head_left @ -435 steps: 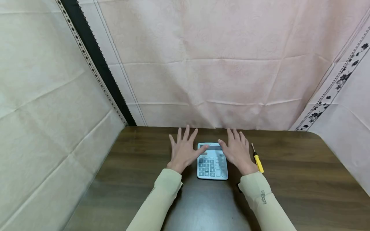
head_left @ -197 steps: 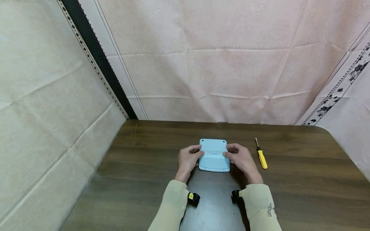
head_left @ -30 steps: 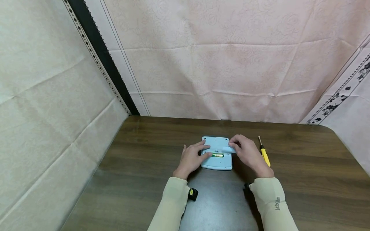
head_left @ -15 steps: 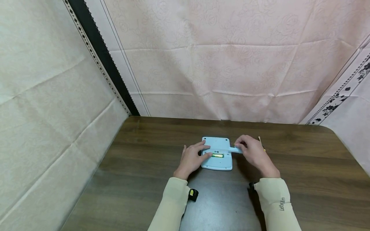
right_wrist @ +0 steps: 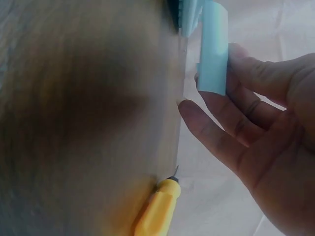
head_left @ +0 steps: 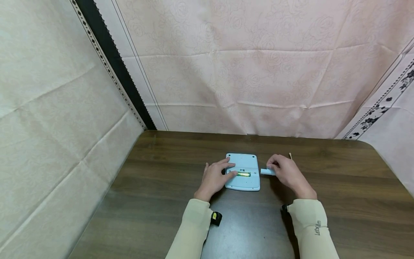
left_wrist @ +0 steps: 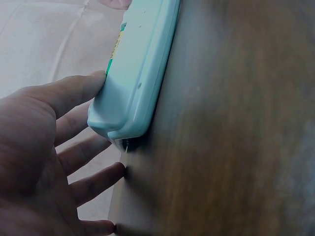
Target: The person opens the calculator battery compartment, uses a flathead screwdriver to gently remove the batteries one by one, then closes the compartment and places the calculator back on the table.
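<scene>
A light-blue calculator (head_left: 242,185) lies face down on the table. Its battery compartment is uncovered, and a green and gold battery (head_left: 244,174) shows inside. My left hand (head_left: 214,180) rests on its left side, thumb beside the battery and fingers spread; in the left wrist view the thumb (left_wrist: 81,93) presses the back. Just right of the calculator, my right hand (head_left: 286,173) pinches the light-blue battery cover (head_left: 266,172) between thumb and fingers, clear of the calculator. The right wrist view shows the cover (right_wrist: 214,54) raised above the table.
A yellow-handled screwdriver (right_wrist: 158,211) lies right of the calculator; in the head view only its tip (head_left: 290,155) shows behind the right hand. Pale cloth (head_left: 258,90) hangs behind the table's (head_left: 168,187) far edge and along both sides.
Earlier the calculator lay face up, then was turned over with both hands. Over the last second my right hand has drawn the battery cover rightward off the calculator; the left hand has stayed put.
</scene>
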Action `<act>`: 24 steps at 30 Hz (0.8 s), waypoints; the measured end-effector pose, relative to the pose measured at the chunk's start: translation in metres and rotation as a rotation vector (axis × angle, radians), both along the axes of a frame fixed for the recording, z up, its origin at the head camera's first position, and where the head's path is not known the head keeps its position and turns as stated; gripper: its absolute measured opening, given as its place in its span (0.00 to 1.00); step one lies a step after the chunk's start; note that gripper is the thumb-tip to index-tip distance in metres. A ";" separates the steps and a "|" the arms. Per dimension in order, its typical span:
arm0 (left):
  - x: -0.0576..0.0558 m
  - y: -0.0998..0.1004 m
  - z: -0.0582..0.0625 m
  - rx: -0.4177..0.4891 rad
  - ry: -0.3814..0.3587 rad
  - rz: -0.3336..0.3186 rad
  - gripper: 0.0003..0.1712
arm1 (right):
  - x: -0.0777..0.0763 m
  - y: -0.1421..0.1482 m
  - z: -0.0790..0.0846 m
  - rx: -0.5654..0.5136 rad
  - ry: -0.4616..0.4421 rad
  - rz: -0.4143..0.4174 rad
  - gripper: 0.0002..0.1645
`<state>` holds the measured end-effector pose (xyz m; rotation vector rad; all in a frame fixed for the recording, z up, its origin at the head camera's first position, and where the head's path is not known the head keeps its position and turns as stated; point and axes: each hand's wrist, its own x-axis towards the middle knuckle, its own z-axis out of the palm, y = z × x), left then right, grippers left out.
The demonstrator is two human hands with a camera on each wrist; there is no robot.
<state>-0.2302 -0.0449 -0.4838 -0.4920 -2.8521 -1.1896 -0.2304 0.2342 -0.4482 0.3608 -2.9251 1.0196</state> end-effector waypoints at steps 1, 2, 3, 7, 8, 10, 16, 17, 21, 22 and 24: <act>0.000 0.000 0.000 -0.002 0.001 -0.001 0.21 | 0.000 0.000 -0.001 0.006 -0.006 0.003 0.03; -0.001 0.000 0.000 -0.005 0.004 -0.001 0.21 | 0.000 0.000 -0.002 0.009 -0.011 0.005 0.04; -0.001 0.000 -0.001 -0.006 0.006 -0.001 0.21 | 0.000 0.000 -0.003 0.013 -0.016 0.008 0.04; -0.001 0.000 -0.001 -0.005 0.006 -0.001 0.21 | 0.001 0.002 -0.005 0.017 -0.043 0.025 0.05; -0.001 0.000 -0.001 -0.006 0.006 -0.001 0.21 | 0.001 0.002 -0.006 0.017 -0.047 0.029 0.05; -0.001 0.000 -0.001 -0.010 0.002 0.001 0.21 | 0.001 0.003 -0.006 0.021 -0.054 0.039 0.05; -0.001 0.000 -0.001 -0.017 -0.003 0.008 0.21 | 0.000 0.003 -0.009 0.029 -0.076 0.037 0.06; -0.001 0.000 -0.001 -0.016 -0.003 0.009 0.21 | 0.000 0.003 -0.009 0.027 -0.082 0.037 0.06; -0.001 0.000 -0.001 -0.010 -0.002 0.007 0.21 | 0.000 0.004 -0.011 0.025 -0.090 0.040 0.07; -0.001 0.000 -0.001 -0.010 0.000 0.008 0.21 | 0.000 0.004 -0.012 0.025 -0.090 0.040 0.07; -0.001 0.000 -0.001 -0.007 0.001 0.008 0.21 | 0.000 0.004 -0.013 0.027 -0.088 0.037 0.07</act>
